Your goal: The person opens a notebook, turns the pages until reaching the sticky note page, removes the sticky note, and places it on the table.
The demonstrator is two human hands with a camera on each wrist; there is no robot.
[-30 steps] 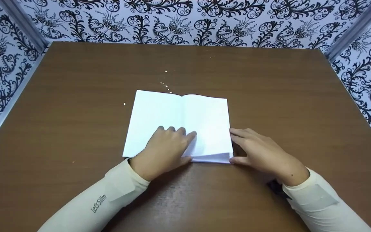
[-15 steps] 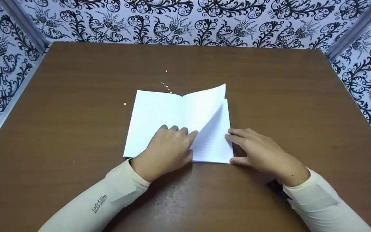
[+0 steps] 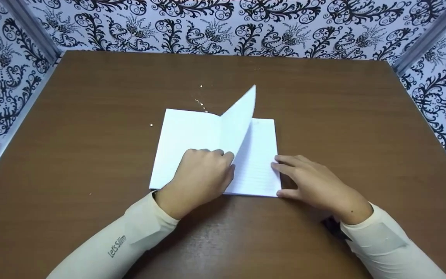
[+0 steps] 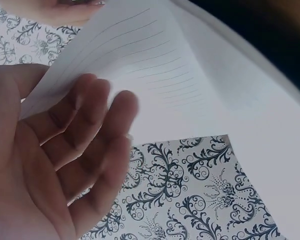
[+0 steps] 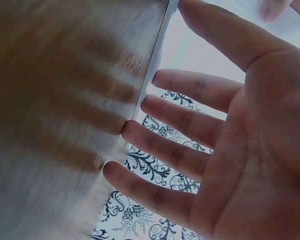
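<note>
The brown table (image 3: 323, 97) bears a ruled white notebook (image 3: 261, 166), one leaf (image 3: 239, 120) raised.

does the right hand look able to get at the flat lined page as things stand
Probably yes: the right hand rests at the outer edge of the flat lined page, and the raised leaf stands clear of that side.

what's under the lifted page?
A lined page of the open notebook. Its inner part can't be seen, covered by the lifted page and the left hand.
</note>
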